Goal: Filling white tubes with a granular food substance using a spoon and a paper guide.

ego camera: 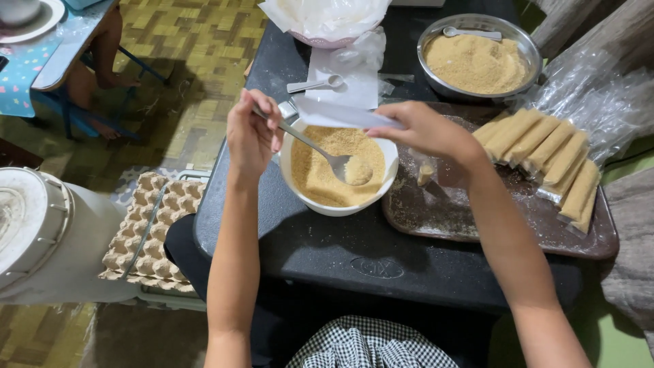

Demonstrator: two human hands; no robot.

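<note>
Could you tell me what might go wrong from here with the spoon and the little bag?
The spoon in the left hand is heaped with powder and could spill onto the table. The right hand holds a narrow bag beside the bowl, so powder may miss its opening.

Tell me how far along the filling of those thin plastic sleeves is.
Done: a row of filled clear plastic sleeves lies on the brown tray. In hand: the left hand holds a metal spoon loaded with tan powder over the white bowl; the right hand holds a white paper funnel. Left: powder fills that bowl and the steel bowl.
</note>
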